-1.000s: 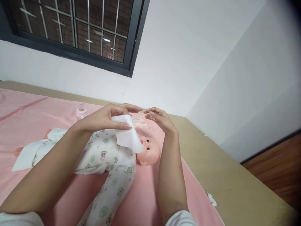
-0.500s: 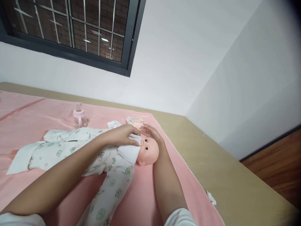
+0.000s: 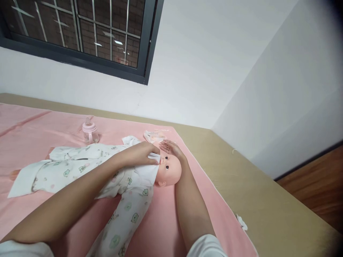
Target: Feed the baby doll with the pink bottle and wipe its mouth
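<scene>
A baby doll [image 3: 169, 174] lies on its back on a pink blanket [image 3: 163, 217], its head toward the right. It wears a white outfit [image 3: 128, 210] printed with green animals, one sleeve stretching toward me. At its chin, my left hand [image 3: 140, 154] pinches the edge of a white cloth [image 3: 147, 174] that spreads over the neck and upper chest, close to the mouth. My right hand [image 3: 172, 149] is cupped along the far side of the head, fingers stretched out and holding nothing. My left forearm crosses over the doll's body and hides part of the outfit.
A pink-lidded baby bottle [image 3: 90, 132] with handles stands beyond the doll. Near my right fingertips lies a clear plastic packet [image 3: 154, 136]. A small white item [image 3: 241, 222] sits at the blanket's right edge. White walls and a barred window [image 3: 107, 32] rise behind.
The left fingers have drawn the cloth's edge slightly at the chin. Both hands stay in nearly the same places, and the view has shifted a little.
</scene>
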### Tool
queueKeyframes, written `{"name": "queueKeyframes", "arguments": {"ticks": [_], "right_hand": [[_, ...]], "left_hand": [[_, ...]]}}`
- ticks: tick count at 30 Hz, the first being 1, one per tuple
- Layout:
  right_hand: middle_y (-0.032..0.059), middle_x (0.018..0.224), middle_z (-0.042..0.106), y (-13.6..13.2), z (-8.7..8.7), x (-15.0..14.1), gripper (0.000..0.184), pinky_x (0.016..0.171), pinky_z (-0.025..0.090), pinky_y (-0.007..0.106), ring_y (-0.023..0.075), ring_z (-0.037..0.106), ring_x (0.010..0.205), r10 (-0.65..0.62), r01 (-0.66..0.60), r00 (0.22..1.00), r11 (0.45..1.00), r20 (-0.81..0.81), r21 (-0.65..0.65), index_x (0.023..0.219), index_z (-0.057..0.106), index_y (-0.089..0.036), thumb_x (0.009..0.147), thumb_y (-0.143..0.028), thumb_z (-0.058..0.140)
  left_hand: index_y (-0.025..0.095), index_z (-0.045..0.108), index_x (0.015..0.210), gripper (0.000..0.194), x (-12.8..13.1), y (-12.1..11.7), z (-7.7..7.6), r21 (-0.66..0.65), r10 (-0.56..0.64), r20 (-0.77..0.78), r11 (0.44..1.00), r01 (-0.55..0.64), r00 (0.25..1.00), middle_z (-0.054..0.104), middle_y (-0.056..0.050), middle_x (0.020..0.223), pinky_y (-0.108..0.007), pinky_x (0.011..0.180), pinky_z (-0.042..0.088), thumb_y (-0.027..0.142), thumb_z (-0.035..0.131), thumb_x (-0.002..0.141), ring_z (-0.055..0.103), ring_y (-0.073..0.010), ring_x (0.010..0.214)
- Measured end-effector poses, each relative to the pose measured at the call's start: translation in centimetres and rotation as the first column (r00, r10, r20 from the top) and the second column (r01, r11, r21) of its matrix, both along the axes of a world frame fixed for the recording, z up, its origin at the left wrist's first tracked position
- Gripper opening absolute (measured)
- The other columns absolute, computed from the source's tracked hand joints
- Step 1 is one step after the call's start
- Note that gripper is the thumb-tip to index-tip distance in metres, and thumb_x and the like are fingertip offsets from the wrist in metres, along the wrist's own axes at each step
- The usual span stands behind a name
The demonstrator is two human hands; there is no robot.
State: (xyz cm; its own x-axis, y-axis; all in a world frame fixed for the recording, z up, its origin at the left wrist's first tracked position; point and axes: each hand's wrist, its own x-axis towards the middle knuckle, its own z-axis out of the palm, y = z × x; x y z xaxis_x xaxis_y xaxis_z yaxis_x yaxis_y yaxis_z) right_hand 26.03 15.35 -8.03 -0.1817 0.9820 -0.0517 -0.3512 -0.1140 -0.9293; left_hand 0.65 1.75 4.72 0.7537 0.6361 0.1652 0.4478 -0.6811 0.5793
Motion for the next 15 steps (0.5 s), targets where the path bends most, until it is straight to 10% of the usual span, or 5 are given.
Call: {"name": "queueKeyframes", "arguments": {"ticks": [15], "right_hand": [[0.0083, 0.097, 0.072, -0.82, 0.7, -0.23, 0.02, 0.092, 0.057, 0.03, 0.0174, 0.07, 0.092, -0.018, 0.018, 1.0, 1.0, 0.019, -0.006, 0.097, 0.063, -0.016, 0.078, -0.016, 0.069]], "left_hand": [[0.017, 0.062, 0.079, 0.012, -0.6, 1.05, -0.23, 0.098, 0.036, 0.006, 0.995, -0.036, 0.999, 0.067, -0.002, 0.081, -0.026, 0.062, 0.035, 0.023, 0.052, 0.08, 0.059, -0.0196, 0.073]]}}
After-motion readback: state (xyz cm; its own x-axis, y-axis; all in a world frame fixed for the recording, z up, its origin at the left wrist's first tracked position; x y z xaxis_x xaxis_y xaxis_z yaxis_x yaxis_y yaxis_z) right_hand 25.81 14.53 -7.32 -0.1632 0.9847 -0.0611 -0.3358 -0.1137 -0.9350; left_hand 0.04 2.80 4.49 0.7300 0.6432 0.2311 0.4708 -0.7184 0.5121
